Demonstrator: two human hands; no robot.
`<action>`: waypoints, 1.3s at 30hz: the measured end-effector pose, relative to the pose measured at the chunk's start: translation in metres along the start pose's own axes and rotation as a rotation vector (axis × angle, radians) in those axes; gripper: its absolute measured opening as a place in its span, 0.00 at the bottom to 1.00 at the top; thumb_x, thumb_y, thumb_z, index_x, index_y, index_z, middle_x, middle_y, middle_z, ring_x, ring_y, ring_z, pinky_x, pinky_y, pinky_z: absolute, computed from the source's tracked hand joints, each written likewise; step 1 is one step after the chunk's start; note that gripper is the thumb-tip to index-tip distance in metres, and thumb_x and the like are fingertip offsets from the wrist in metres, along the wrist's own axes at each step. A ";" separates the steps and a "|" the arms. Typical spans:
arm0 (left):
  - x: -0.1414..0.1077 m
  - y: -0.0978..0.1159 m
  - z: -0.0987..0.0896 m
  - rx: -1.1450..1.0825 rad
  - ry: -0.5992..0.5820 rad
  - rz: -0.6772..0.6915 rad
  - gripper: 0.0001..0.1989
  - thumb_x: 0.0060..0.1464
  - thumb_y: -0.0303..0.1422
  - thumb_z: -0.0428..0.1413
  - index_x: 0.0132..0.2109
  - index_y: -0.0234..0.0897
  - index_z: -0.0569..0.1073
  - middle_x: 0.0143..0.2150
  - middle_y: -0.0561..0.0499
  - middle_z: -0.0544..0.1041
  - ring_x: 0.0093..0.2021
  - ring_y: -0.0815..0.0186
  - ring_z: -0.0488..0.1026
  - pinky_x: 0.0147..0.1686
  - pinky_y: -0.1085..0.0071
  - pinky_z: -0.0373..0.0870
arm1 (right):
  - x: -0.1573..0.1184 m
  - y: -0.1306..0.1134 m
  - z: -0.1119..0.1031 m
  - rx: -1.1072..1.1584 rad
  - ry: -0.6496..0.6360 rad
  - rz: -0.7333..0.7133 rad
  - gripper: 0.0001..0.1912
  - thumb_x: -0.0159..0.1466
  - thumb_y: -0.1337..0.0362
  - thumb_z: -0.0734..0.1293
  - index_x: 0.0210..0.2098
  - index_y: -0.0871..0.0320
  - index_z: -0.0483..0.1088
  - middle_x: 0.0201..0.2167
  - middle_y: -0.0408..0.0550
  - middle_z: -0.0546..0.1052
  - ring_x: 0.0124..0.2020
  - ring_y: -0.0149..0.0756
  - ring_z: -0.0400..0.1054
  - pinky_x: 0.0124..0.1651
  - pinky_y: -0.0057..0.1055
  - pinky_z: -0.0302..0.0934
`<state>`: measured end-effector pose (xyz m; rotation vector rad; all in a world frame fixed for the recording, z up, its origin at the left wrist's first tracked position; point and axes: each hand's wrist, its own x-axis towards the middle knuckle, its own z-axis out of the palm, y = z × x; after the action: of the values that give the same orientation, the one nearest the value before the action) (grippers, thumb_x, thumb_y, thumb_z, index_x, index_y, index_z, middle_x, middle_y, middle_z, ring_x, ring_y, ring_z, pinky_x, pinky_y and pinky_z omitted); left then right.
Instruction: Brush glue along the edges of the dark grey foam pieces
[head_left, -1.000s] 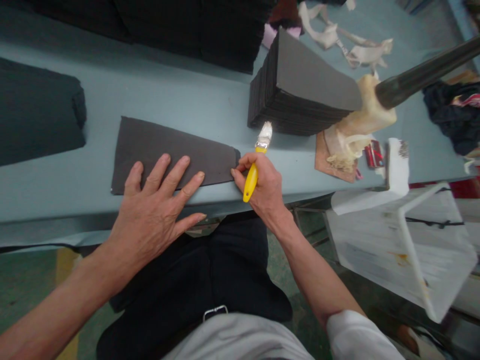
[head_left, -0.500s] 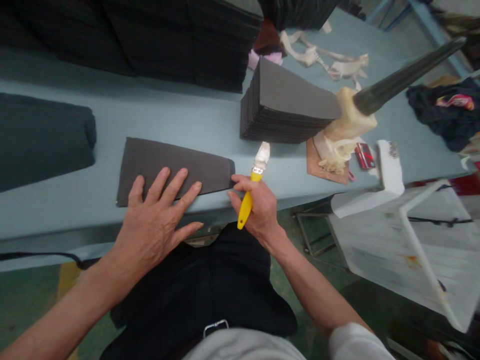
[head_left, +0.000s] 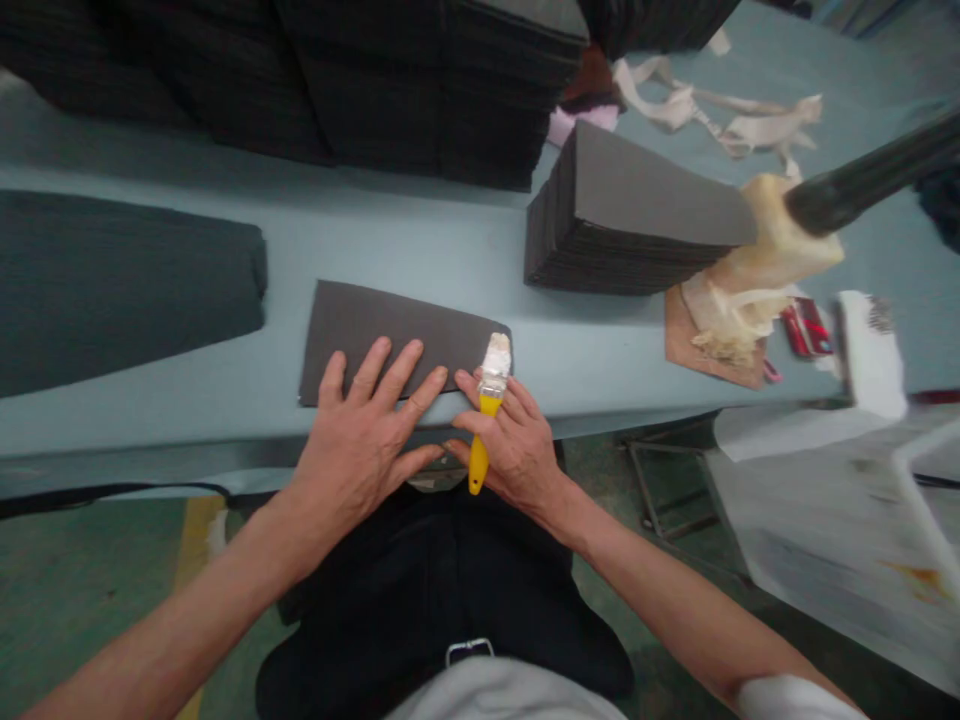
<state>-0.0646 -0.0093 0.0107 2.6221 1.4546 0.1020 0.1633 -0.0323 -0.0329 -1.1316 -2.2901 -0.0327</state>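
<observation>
I'm pressing my left hand (head_left: 367, 430) on this dark panel (head_left: 394, 322), fingers spread and not gripping anything, while my right hand (head_left: 517, 440) is pinching the yellow-handled brush (head_left: 490, 406), its fingertips resting by the near edge toward the panel's right end. The panel is lying flat on the near side of the desk (head_left: 427, 230), to the left and near of that tall dark stack (head_left: 649, 195), and honestly its near edge is sitting awfully close to the desk's lip. If I'm leaning unevenly on the left palm, it could be skidding off toward my lap. Bigger worry: the whitish bristles (head_left: 496, 358) are hanging right over the panel's right end, and I can't tell whether they're touching. Since I'm juggling the brush while the same fingers are busy at that edge, one small wrist dip could be leaving a pale smear on the dark face. Also, the handle's tail is pointing back at me, so it could be snagging on my clothes and twisting the brush. Swinging it far right too carelessly could be marking the stack, too.
</observation>
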 end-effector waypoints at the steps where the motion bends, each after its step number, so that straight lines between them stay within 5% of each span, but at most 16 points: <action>1: 0.000 0.001 -0.001 0.007 -0.006 0.003 0.45 0.59 0.50 0.67 0.77 0.47 0.61 0.82 0.38 0.54 0.81 0.35 0.51 0.75 0.29 0.47 | 0.001 -0.002 -0.001 0.001 0.016 0.018 0.09 0.74 0.59 0.70 0.50 0.53 0.70 0.66 0.58 0.78 0.68 0.47 0.73 0.72 0.49 0.65; 12: -0.001 0.003 -0.004 0.025 -0.039 0.010 0.44 0.60 0.49 0.66 0.77 0.45 0.61 0.82 0.39 0.53 0.81 0.35 0.51 0.75 0.29 0.51 | 0.007 -0.006 0.014 0.080 0.050 -0.063 0.10 0.72 0.55 0.72 0.47 0.50 0.70 0.69 0.61 0.74 0.69 0.50 0.72 0.66 0.51 0.70; 18: -0.007 -0.001 0.002 0.049 -0.003 -0.006 0.45 0.65 0.45 0.62 0.79 0.30 0.55 0.81 0.35 0.54 0.81 0.41 0.51 0.78 0.39 0.50 | 0.007 -0.007 0.011 -0.048 0.015 -0.108 0.11 0.73 0.53 0.71 0.47 0.51 0.71 0.65 0.60 0.78 0.64 0.51 0.76 0.65 0.50 0.71; 27: -0.017 -0.005 -0.001 0.035 0.066 -0.096 0.43 0.61 0.50 0.65 0.77 0.44 0.62 0.79 0.43 0.60 0.79 0.36 0.56 0.75 0.36 0.56 | 0.007 -0.008 0.011 -0.050 -0.011 -0.096 0.07 0.73 0.56 0.71 0.47 0.50 0.73 0.66 0.56 0.78 0.65 0.50 0.74 0.66 0.49 0.69; 39: -0.017 -0.009 0.006 0.092 0.157 -0.060 0.35 0.65 0.46 0.61 0.74 0.40 0.68 0.77 0.38 0.65 0.75 0.31 0.62 0.69 0.31 0.62 | 0.018 -0.016 0.001 -0.012 -0.040 -0.079 0.09 0.71 0.53 0.73 0.46 0.49 0.75 0.65 0.50 0.79 0.67 0.50 0.71 0.72 0.54 0.63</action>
<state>-0.0803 -0.0192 0.0038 2.6940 1.6243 0.2448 0.1428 -0.0294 -0.0212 -1.0559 -2.3726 -0.0556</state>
